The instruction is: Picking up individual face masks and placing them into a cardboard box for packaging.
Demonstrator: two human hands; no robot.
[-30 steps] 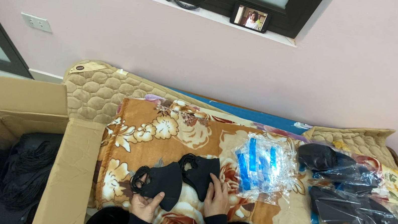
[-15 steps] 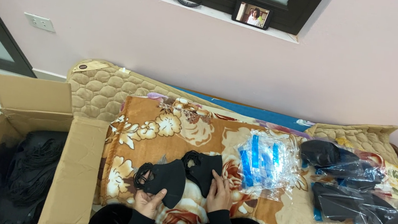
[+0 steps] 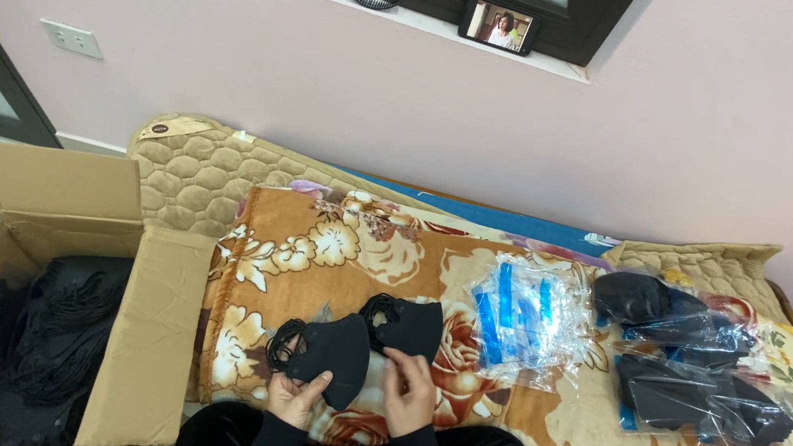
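At lower centre, the left hand [image 3: 296, 397] pinches a black face mask [image 3: 332, 354] while the right hand [image 3: 408, 396] hovers loosely curled, holding nothing; its tangled ear loops risk snagging the second mask [image 3: 411, 327] beside it.

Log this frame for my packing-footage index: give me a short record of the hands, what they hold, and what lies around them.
left hand: grips lower edge of a black face mask
right hand: fingers at second black mask
surface: floral blanket
left side: open cardboard box with black masks
right side: clear bags with blue strips; bagged black masks
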